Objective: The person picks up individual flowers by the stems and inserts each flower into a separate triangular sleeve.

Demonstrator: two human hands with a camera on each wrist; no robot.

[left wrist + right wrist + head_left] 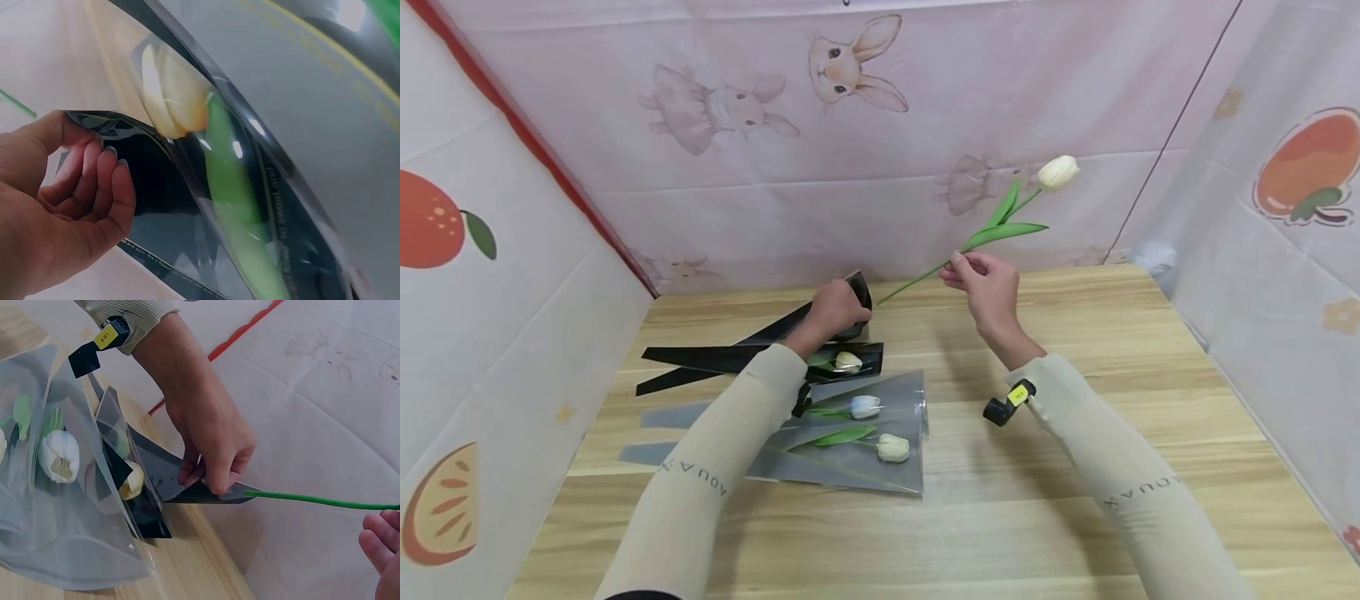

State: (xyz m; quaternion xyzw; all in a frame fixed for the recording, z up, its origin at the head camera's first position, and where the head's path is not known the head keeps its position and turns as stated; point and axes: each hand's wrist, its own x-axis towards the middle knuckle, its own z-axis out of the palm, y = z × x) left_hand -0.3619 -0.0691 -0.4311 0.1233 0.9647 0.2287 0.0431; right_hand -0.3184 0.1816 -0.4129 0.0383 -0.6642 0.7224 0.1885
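My left hand (835, 310) pinches the rim of a black flower sleeve (165, 187) at the back of the table, and its mouth gapes a little. In my right hand (994, 296), thumb and fingers pinch the green stem of a white artificial tulip (1058, 172). The bloom points up and right, above two green leaves. Its lower stem (312, 500) slants toward the black sleeve, and in the right wrist view the tip overlaps the sleeve's mouth. Beside the left hand lies another black sleeve (871, 358) with a cream tulip (172, 94) inside.
Two grey translucent sleeves (906, 477) lie nearer the front, one with a bluish-white tulip (865, 407), the other with a white tulip (892, 448). A pink rabbit-print curtain (760, 208) hangs behind the wooden table (1112, 333), with fruit-print sheets at both sides.
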